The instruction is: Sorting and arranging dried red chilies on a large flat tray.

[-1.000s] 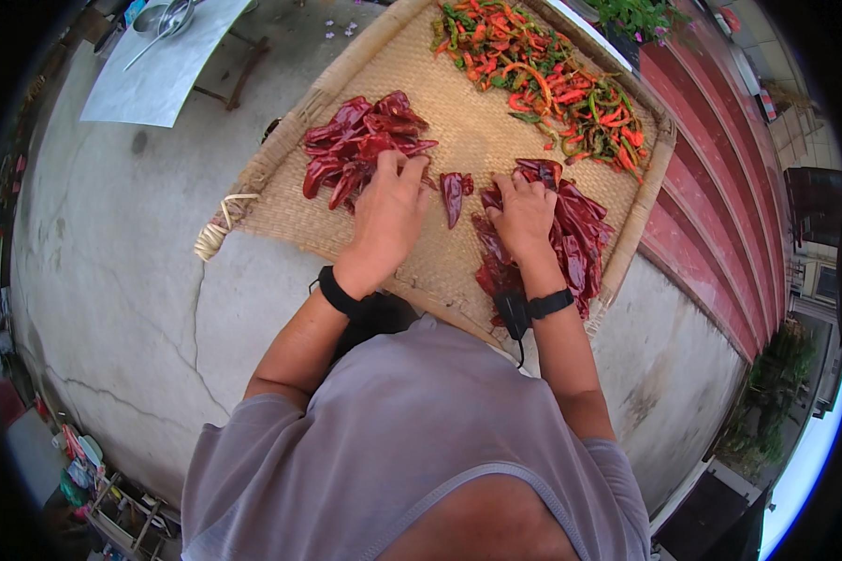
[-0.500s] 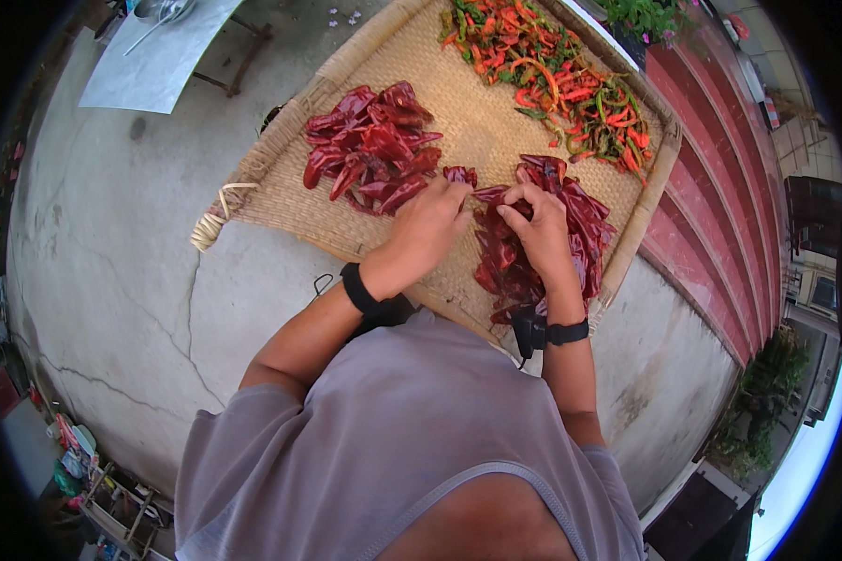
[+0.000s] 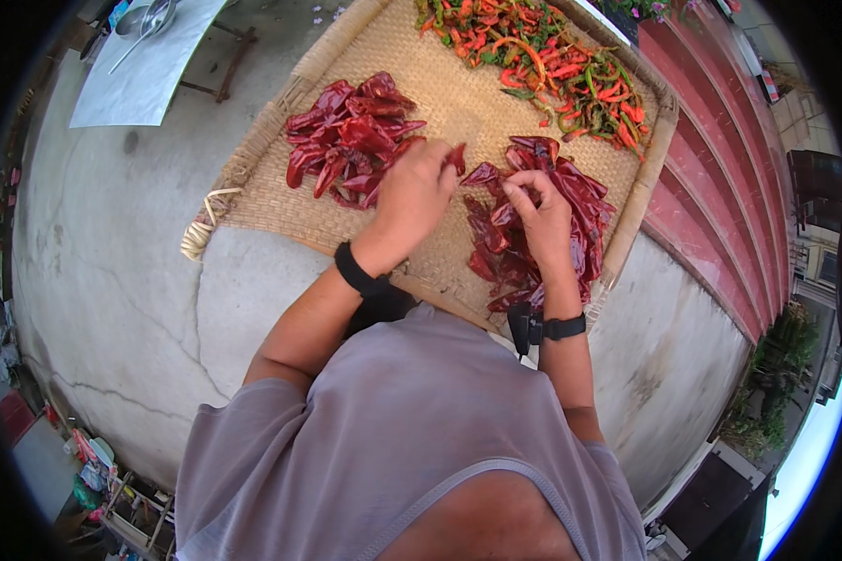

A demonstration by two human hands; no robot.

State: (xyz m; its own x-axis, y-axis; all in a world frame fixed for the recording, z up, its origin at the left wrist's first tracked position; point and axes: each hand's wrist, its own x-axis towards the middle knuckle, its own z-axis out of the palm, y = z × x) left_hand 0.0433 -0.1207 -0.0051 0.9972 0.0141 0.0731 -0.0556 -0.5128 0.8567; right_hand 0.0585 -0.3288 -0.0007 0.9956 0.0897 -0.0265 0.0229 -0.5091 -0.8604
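Pinching one dried red chilli (image 3: 482, 175): my right grip (image 3: 544, 213), at the right-hand heap (image 3: 582, 220), woven tray (image 3: 430, 75). Left grip (image 3: 417, 192): curled at left-hand heap (image 3: 346, 136)'s edge, fingertips hidden; hold, cannot tell.

So a second ago you had your left hand (image 3: 416, 187) over the left pile of dark red peppers (image 3: 341, 140). You slid it right, onto the loner pepper (image 3: 457, 159) that lay bare in the gap, and just one end poked out past your fingers. Your right hand (image 3: 544, 213) went from spread over the right pile (image 3: 585, 224) to thumb and forefinger drawn together, with a pepper (image 3: 482, 175) jutting out leftward beside them.
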